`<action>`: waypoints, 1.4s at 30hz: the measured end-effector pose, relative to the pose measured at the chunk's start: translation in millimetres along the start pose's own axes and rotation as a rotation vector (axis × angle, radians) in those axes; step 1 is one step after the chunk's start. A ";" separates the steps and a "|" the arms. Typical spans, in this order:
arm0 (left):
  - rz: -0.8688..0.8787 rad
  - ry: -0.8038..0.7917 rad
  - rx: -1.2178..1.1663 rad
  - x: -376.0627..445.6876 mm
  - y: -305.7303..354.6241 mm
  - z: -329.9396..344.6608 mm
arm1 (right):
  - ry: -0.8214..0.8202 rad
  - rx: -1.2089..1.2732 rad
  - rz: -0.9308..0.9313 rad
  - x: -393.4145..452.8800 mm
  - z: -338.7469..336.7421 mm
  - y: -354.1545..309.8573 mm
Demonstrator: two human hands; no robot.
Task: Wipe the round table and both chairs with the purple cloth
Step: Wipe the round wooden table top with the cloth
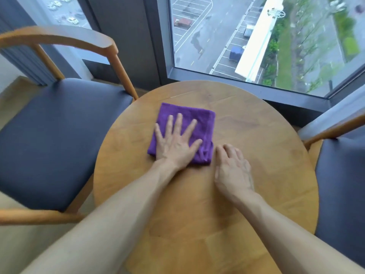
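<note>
Round wooden table (256, 175): left hand (175, 147) flat, fingers spread on folded purple cloth (199, 119); right hand (233, 171) relaxed beside

We lose the right chair (341, 175) past the frame edge, our left palm (175, 147) hides part of the purple cloth (199, 123), left chair's backrest (57, 36) blurred

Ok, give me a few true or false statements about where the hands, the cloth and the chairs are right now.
1. The left hand lies flat with spread fingers on the purple cloth. True.
2. The right hand grips the cloth. False: it rests on the round table beside the cloth.
3. The cloth is crumpled into a ball. False: it lies folded flat.
4. A chair with a dark seat stands left of the table. True.
5. The cloth lies on a chair seat. False: it is on the table.
</note>
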State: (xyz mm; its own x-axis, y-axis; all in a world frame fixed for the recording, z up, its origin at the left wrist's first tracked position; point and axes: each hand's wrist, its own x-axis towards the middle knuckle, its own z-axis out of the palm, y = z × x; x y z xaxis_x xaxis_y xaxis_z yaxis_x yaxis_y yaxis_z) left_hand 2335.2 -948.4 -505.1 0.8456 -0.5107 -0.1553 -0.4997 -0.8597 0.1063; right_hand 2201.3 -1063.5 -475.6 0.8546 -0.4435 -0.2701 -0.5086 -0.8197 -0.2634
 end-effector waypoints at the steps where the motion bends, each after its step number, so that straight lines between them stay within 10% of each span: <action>1: 0.076 -0.006 0.021 -4.6 1.1 2.5 | -0.004 0.018 0.042 2.9 -0.3 -0.1; 7: 0.335 0.017 0.076 -14.2 -87.8 -0.8 | 0.005 -0.002 0.143 18.1 1.3 -5.5; 12: 0.075 0.056 0.063 -1.7 -154.6 -13.2 | 0.017 -0.014 0.145 28.4 -0.5 -12.1; 18: -0.254 0.011 -0.037 45.7 -76.2 -17.1 | -0.022 -0.026 0.153 26.9 -7.2 -10.3; 29: 0.198 -0.033 0.107 17.3 -91.6 -14.5 | 0.020 -0.057 0.165 35.9 -13.5 -20.0; 42: -0.245 -0.026 -0.054 102.0 -21.9 -24.6 | 0.074 -0.188 -0.029 51.7 -16.6 10.8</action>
State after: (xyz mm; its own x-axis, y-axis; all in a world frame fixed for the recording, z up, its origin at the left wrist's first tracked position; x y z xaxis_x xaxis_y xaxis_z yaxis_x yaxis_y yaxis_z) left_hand 2437.0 -981.4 -499.1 0.9349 -0.2876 -0.2079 -0.2688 -0.9564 0.1146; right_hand 2241.7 -1101.3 -477.1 0.8775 -0.4382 -0.1946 -0.4609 -0.8828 -0.0905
